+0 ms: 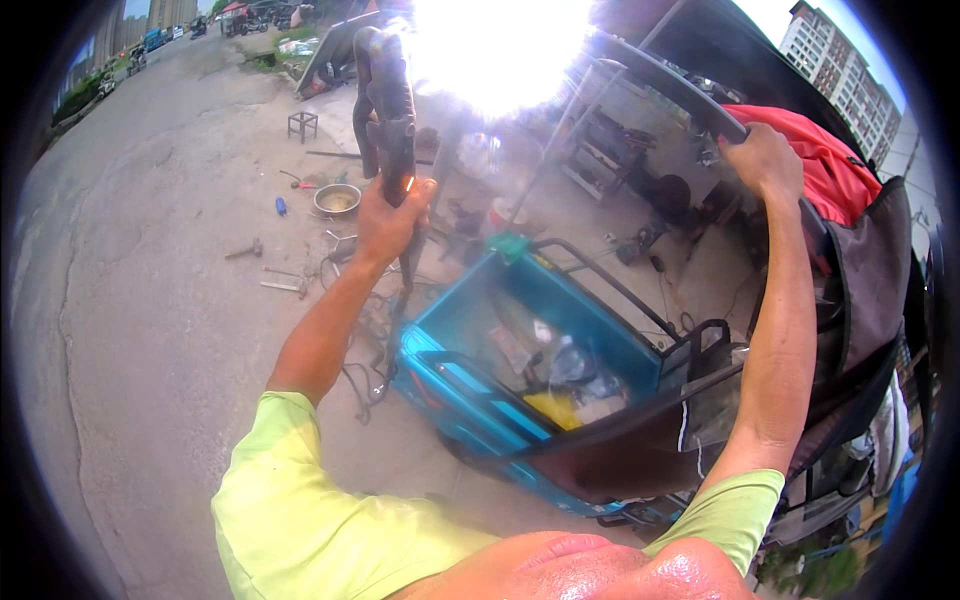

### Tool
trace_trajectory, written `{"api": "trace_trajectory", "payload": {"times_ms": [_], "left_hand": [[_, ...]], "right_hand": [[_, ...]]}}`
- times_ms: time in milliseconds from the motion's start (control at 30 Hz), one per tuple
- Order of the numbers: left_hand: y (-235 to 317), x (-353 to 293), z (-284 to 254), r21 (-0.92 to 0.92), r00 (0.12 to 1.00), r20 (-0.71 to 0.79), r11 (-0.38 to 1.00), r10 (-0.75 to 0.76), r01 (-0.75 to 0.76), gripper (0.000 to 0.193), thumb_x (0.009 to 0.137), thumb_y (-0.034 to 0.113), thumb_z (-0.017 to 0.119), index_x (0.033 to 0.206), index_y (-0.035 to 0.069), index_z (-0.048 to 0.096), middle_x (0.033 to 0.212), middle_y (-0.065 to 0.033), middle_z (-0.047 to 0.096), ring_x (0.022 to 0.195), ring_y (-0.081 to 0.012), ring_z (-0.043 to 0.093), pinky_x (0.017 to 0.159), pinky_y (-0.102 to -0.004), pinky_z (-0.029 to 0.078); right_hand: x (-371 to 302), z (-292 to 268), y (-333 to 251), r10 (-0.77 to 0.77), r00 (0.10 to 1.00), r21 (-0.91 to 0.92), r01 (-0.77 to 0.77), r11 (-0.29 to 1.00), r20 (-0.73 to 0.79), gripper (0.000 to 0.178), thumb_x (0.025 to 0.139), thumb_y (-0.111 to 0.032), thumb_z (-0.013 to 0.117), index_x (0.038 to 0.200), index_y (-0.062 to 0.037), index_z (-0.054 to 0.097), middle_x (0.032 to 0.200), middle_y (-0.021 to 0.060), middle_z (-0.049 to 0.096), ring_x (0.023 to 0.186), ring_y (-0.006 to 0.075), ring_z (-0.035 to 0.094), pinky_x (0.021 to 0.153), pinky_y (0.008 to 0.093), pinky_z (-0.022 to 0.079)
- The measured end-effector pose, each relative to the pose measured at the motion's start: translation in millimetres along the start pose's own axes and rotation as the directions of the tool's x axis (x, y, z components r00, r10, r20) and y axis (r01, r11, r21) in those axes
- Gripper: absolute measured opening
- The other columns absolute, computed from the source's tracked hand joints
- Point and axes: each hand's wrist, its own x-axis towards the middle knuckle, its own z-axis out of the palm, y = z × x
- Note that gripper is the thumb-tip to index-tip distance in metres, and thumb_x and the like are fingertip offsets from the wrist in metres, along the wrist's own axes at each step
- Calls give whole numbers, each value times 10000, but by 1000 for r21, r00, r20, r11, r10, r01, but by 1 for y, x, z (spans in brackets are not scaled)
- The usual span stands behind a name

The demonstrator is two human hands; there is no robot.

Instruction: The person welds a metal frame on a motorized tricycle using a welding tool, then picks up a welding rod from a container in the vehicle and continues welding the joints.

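My left hand (392, 222) is raised at the upper middle, its fingers wrapped round the grip of a dark welding electrode holder (390, 115). A small orange glow shows beside the thumb. Past the holder's head, a blinding white arc (505, 45) hides the electrode tip and the spot it meets. My right hand (765, 160) is raised at the right, closed on the near end of a dark curved bar (685, 92). That bar runs up and left into the glare. Below and between my arms stands a blue cargo tricycle bed (470, 385).
Plastic bags and a yellow item (555, 408) lie in the bed. A red cloth (815, 160) and dark canopy fabric (875, 270) hang beside my right arm. On the concrete ground are a metal bowl (337, 199), a hammer (245, 250), a small stool (302, 124) and loose cables.
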Motion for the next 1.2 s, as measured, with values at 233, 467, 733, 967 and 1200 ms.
{"api": "trace_trajectory", "payload": {"times_ms": [233, 467, 733, 967, 1200], "left_hand": [[2, -2, 1, 17, 1000, 9, 1000, 2, -2, 204, 968, 194, 749, 1014, 30, 638, 738, -48, 647, 599, -128, 624, 572, -278, 513], [3, -11, -7, -83, 997, -17, 994, 72, -73, 230, 970, 215, 746, 1012, 38, 607, 737, -37, 630, 611, -132, 620, 588, -285, 515], [6, -16, -15, -7, 1000, -14, 1000, 3, -3, 332, 920, 255, 792, 1056, -11, 647, 768, -13, 661, 636, -86, 610, 578, -261, 489], [6, -16, -12, -1, 999, -13, 1000, -31, 31, 360, 907, 261, 810, 1070, -12, 642, 775, -24, 669, 630, -97, 626, 568, -275, 508], [10, -12, -8, -16, 999, 38, 1000, -21, 21, 337, 911, 274, 800, 1053, 7, 652, 766, -17, 659, 614, -97, 621, 565, -274, 504]], "right_hand": [[1, -1, 1, -11, 1000, -37, 11, 999, 2, 487, 861, -483, 673, 1128, -87, 769, 1089, 241, 747, 1057, 422, 711, 902, 523, 547], [-5, -6, -4, -31, 999, 9, 31, 999, -28, 399, 858, -405, 664, 1063, -80, 772, 1029, 228, 755, 1007, 414, 725, 879, 519, 550], [-8, -9, -10, -29, 1000, -12, 29, 1000, -2, 409, 883, -384, 681, 1129, -69, 764, 1079, 233, 754, 1027, 408, 726, 890, 518, 555], [-5, -5, -6, -55, 998, -24, 55, 998, -28, 401, 895, -383, 665, 1146, -86, 763, 1065, 232, 757, 1026, 418, 723, 883, 522, 554], [-4, -4, -5, -52, 998, -28, 52, 998, -22, 414, 906, -397, 666, 1162, -83, 751, 1079, 236, 753, 1035, 426, 718, 896, 528, 549]]}}
